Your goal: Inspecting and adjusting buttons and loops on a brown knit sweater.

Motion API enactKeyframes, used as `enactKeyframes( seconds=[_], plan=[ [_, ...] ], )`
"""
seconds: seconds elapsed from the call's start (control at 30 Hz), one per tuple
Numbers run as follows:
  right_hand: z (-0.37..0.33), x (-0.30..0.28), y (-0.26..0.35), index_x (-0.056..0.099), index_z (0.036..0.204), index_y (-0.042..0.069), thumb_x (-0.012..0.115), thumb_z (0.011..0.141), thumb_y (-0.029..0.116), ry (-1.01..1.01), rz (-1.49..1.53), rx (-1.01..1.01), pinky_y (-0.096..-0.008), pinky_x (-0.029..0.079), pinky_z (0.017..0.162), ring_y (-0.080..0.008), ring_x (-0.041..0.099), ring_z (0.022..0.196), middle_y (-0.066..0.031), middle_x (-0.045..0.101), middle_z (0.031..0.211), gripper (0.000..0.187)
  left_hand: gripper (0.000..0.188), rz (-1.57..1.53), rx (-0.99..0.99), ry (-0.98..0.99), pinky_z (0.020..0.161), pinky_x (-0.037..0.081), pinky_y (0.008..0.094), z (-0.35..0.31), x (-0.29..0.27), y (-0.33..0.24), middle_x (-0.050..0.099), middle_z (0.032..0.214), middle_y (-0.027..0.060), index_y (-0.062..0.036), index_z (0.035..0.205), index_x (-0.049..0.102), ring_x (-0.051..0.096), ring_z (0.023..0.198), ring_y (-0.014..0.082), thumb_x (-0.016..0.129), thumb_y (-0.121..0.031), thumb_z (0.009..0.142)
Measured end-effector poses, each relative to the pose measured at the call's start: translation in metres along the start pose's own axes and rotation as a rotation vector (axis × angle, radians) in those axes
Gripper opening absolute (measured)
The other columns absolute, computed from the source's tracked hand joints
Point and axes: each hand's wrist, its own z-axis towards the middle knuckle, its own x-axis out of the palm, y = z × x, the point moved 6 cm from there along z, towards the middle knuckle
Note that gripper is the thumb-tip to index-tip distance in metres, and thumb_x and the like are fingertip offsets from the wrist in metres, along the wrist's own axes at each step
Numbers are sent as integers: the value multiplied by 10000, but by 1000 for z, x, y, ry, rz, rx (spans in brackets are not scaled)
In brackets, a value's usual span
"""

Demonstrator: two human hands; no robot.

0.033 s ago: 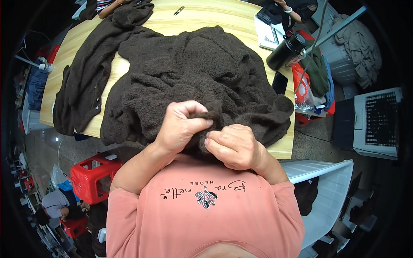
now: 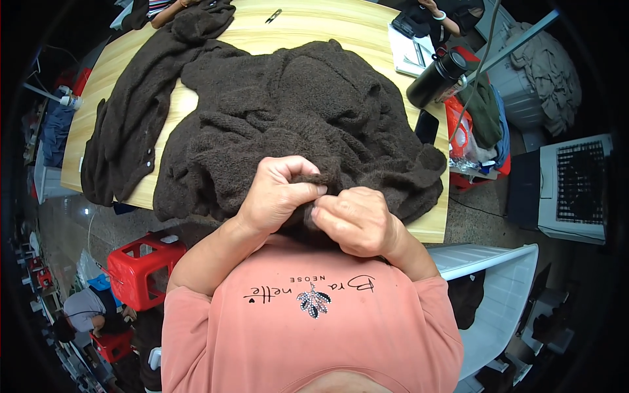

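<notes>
A bulky dark brown knitted garment (image 2: 295, 98) lies heaped over the near part of the table. At its near edge, my left hand (image 2: 276, 193) pinches a fold of the knit between thumb and bent fingers. Just to the right, my right hand (image 2: 354, 221) is closed with thumb and forefinger pressed on the same fabric. The fingertips of both hands almost meet. Anything small between the right fingertips is too hidden to make out.
Another dark brown knitted piece with small buttons (image 2: 131, 124) lies along the left of the pale wooden table (image 2: 314, 19). Thread snips (image 2: 273, 16) lie farther back. At right are a black bottle (image 2: 437, 78), a phone (image 2: 426, 126) and a notebook (image 2: 411, 52). Co-workers' arms show beyond.
My right fingertips have come slightly closer to my left thumb. The heaped garment lies nearly as before.
</notes>
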Motion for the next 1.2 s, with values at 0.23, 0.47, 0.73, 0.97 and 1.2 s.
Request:
enactKeyframes(
  seconds=[0.23,0.47,0.73,0.97,1.2],
  plan=[
    [-5,1,-13,574,868,-33,632,577,-45,-218,-62,31,-270,382,410,-174,514,487,-116,579,747,298,84,-23,11,87,534,376,177,-2,-4,2,589,678,-24,9,803,645,484,615,11,606,54,743],
    [-2,4,-16,566,867,-41,626,612,-27,-162,-66,-7,-266,370,407,-173,507,482,-117,571,739,262,104,52,41,85,523,360,173,-1,-8,1,579,656,-26,20,804,655,469,604,8,596,58,727],
    [2,11,-23,549,724,7,609,594,2,-168,-213,88,-272,399,421,-161,503,501,-101,573,766,143,58,265,229,92,493,362,180,-3,-13,-9,546,625,-45,24,832,645,454,575,5,621,14,780],
    [4,16,-45,581,752,-2,630,591,-53,-37,69,222,-280,496,543,-265,617,695,-188,596,997,176,77,190,187,19,498,376,182,-5,-18,2,570,654,-24,25,846,643,472,591,11,645,16,770],
    [-4,23,-58,565,761,9,617,561,-85,71,469,359,-310,471,585,-252,596,695,-117,595,828,227,131,336,269,13,569,446,225,-7,-17,7,627,711,71,16,817,655,572,643,92,650,50,691]
  ],
)
